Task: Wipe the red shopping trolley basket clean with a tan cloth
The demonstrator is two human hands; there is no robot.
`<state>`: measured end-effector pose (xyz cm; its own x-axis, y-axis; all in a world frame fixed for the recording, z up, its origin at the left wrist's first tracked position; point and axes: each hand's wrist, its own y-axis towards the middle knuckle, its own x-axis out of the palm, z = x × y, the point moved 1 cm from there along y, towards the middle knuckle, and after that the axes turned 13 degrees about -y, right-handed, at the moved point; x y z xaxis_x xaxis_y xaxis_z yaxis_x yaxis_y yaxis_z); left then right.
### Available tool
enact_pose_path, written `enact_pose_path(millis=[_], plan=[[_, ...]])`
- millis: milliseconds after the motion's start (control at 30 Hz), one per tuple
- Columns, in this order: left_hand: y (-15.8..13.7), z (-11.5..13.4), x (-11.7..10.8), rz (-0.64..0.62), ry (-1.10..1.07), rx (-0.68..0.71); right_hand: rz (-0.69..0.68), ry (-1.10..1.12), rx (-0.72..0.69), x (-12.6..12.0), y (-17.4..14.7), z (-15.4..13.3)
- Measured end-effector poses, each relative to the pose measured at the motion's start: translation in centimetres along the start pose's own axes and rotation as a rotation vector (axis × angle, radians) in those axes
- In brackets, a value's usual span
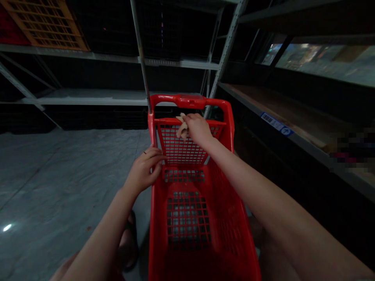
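"Where's the cloth (183, 130)?"
"Up against the back grid (184, 150) of the red cart (189, 183), by its top edge, just below the handle (190, 101). It's beige and crumpled."
"Who has it?"
"The right hand (198, 128). Its fingers are closed on the cloth, with folds poking out on the left and below."
"And the left hand (145, 169)?"
"At the cart's left rim, fingers bent over it, thumb close to the forefinger. Whether it's gripping, I can't tell. There's a thin dark band on one finger."
"What's around the cart?"
"Grey floor (73, 175) to the left, and a sandal (134, 238) on a foot close beside the cart."
"Further out?"
"Behind it, a metal rack (96, 101), with a yellow crate (49, 23) on the upper shelf at far left. On the right, a long shelf (281, 97) with a blue-and-white label (277, 124) along its front edge. Much of the background is dark."
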<state>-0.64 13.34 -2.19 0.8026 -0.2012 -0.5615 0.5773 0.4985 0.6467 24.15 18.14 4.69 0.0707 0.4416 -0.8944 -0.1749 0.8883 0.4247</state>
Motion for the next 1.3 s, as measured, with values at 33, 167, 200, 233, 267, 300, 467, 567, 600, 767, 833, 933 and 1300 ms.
enact_pose_path(millis=[33, 167, 200, 233, 267, 300, 467, 567, 600, 767, 833, 933, 1300], plan=[[0.1, 0.0, 0.0, -0.001, 0.006, -0.008, 0.016, 0.016, -0.028, 0.4, 0.9, -1.8], [1.0, 0.5, -0.8, -0.087, 0.122, -0.019, 0.05, 0.023, -0.053, 1.4, 3.2, -6.0], [1.5, 0.9, -1.0, -0.132, 0.158, -0.018, 0.043, 0.037, -0.059, 1.6, 3.4, -6.1], [2.1, 1.3, -1.1, -0.167, 0.185, -0.016, 0.031, 0.054, -0.072, 1.7, 3.4, -5.9], [2.8, 1.7, -1.1, -0.186, 0.197, -0.01, 0.019, 0.075, -0.092, 1.7, 3.3, -5.4], [3.6, 2.3, -1.0, -0.186, 0.194, -0.002, 0.011, 0.098, -0.117, 1.7, 3.2, -4.7], [6.2, 4.1, 1.8, -0.305, 0.143, -0.059, 0.002, 0.16, -0.181, 1.0, 1.2, -0.6], [5.8, 3.7, 3.5, -0.448, 0.291, -0.192, -0.007, 0.095, -0.096, 0.4, -0.8, 3.1], [5.5, 3.5, 3.9, -0.464, 0.343, -0.212, -0.01, 0.062, -0.05, 0.2, -1.7, 4.5], [5.0, 3.2, 4.0, -0.389, 0.368, -0.212, -0.011, -0.072, 0.132, -0.4, -5.5, 10.2], [5.2, 3.5, 3.8, -0.361, 0.33, -0.242, 0.003, -0.072, 0.168, -0.3, -5.7, 9.9], [5.5, 3.8, 3.5, -0.329, 0.287, -0.292, 0.017, -0.032, 0.127, -0.1, -4.0, 5.8], [4.7, 3.2, 2.7, -0.301, 0.193, -0.28, -0.08, -0.13, -0.072, -1.0, 0.2, -0.9]])
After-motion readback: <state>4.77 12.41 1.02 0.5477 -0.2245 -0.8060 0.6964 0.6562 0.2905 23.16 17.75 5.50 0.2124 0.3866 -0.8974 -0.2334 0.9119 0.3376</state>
